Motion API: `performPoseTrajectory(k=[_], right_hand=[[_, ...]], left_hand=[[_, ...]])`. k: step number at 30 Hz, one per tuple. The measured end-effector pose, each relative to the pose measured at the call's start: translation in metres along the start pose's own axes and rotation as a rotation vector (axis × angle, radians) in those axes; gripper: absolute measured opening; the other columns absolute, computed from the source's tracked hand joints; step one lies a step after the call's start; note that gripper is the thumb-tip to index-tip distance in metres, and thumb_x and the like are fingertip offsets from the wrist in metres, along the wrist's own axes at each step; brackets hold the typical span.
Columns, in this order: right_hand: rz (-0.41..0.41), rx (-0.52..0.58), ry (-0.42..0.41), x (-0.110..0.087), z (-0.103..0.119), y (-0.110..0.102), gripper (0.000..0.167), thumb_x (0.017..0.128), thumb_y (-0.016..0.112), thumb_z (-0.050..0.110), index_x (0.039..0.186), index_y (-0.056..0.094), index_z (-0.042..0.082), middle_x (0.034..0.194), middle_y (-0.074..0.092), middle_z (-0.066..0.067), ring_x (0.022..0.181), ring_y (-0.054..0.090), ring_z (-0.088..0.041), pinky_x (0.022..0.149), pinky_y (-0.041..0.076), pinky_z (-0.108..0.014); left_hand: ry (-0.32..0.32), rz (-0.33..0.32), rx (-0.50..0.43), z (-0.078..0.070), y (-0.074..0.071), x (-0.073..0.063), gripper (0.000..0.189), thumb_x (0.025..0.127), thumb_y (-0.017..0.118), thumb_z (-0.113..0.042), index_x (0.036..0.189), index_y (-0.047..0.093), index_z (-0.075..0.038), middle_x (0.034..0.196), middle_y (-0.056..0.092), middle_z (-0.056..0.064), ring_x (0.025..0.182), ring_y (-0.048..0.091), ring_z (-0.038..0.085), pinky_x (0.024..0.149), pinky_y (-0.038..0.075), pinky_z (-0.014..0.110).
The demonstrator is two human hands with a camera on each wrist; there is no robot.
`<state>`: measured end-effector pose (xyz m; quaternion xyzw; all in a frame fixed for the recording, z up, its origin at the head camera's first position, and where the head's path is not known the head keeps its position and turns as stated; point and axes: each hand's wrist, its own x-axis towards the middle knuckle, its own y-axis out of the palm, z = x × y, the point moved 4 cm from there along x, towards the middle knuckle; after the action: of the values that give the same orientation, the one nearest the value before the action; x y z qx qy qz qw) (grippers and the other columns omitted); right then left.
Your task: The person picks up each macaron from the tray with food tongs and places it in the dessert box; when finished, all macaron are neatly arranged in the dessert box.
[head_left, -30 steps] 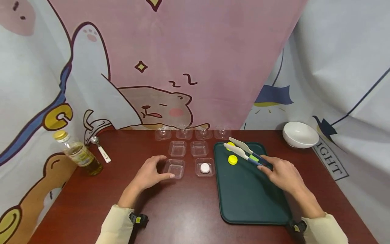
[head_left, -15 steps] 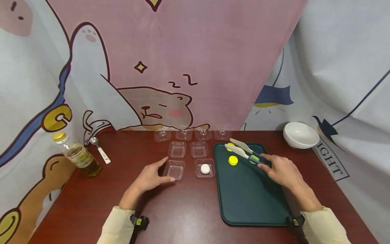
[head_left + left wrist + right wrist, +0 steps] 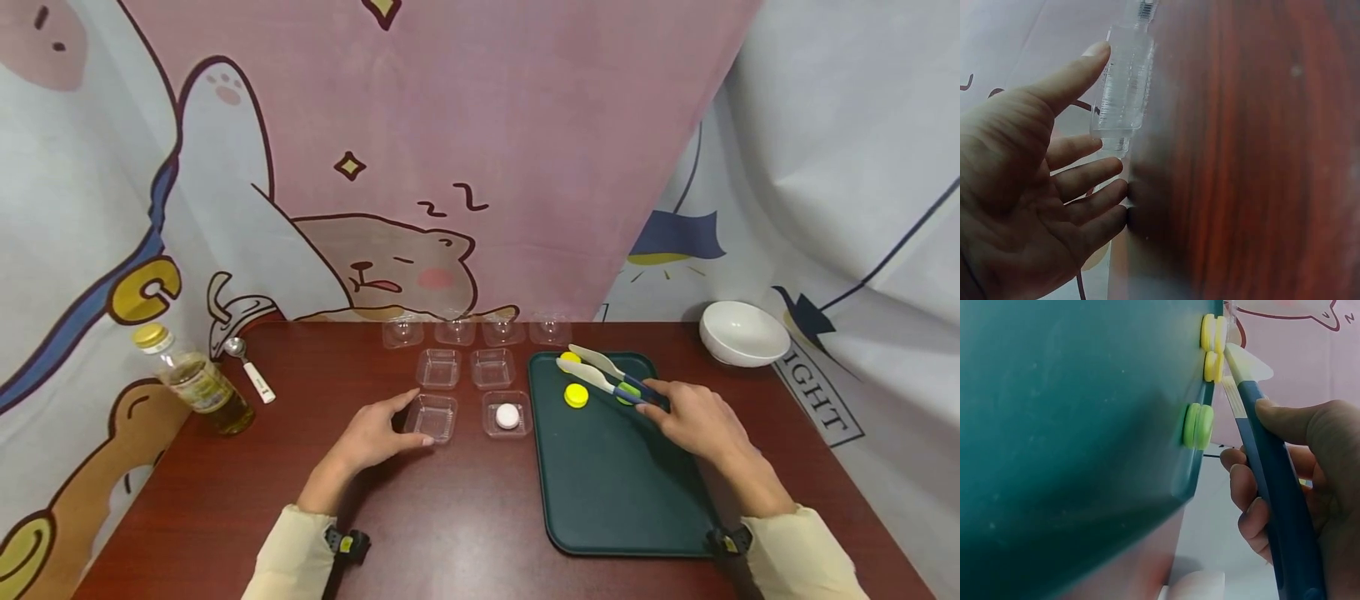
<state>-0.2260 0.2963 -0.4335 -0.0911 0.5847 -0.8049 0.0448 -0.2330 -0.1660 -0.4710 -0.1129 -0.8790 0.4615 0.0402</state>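
My left hand (image 3: 375,432) lies beside a clear plastic container (image 3: 433,418), its thumb and index finger spread along the near and far sides. In the left wrist view its other fingers are loosely extended below the container. With curled fingers my right hand (image 3: 699,422) grips blue-handled tongs (image 3: 1275,481) with cream tips. The tongs hang over the dark green tray (image 3: 615,483), with nothing pinched between the tips. Beneath and near them sit two yellow macarons (image 3: 576,396) and a green macaron (image 3: 1199,426). A white macaron (image 3: 507,416) lies in the neighbouring clear container (image 3: 489,427).
Two more clear containers (image 3: 438,369) stand behind, with several domed clear lids (image 3: 403,332) at the table's back edge. A white bowl (image 3: 742,333) is at the back right. On the left are an oil bottle (image 3: 198,387) and a scoop (image 3: 255,377).
The tongs have shifted slightly right and nearer, showing more of the green macaron. My left index finger has straightened a little beside the container.
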Motion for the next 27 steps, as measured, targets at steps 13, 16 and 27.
performPoseTrajectory(k=[13,16,27], right_hand=[[0.017,-0.002,0.015,-0.004,-0.007,0.002,0.049,0.094,0.072,0.028,0.134,0.064,0.001,0.066,0.047,0.000,0.054,0.040,-0.013,0.048,0.030,-0.028],[0.021,0.006,0.011,-0.003,-0.007,0.003,0.049,0.094,0.072,0.028,0.134,0.064,0.002,0.066,0.047,0.001,0.054,0.041,-0.012,0.048,0.030,-0.028],[0.023,0.018,0.009,-0.005,-0.009,0.002,0.048,0.094,0.071,0.028,0.134,0.064,0.002,0.062,0.047,0.003,0.053,0.040,-0.012,0.048,0.030,-0.028]], left_hand=[[-0.002,-0.045,0.028,-0.010,0.001,0.002,0.086,0.074,0.087,-0.053,0.143,0.059,-0.009,0.138,0.064,0.020,0.126,0.062,0.036,0.103,0.051,0.051],[-0.010,-0.051,0.037,-0.011,-0.001,0.001,0.086,0.072,0.087,-0.054,0.141,0.061,-0.009,0.135,0.065,0.020,0.123,0.064,0.036,0.100,0.053,0.050],[-0.034,-0.057,0.057,-0.014,0.001,0.004,0.084,0.070,0.089,-0.053,0.138,0.064,-0.009,0.130,0.069,0.019,0.118,0.066,0.037,0.096,0.054,0.050]])
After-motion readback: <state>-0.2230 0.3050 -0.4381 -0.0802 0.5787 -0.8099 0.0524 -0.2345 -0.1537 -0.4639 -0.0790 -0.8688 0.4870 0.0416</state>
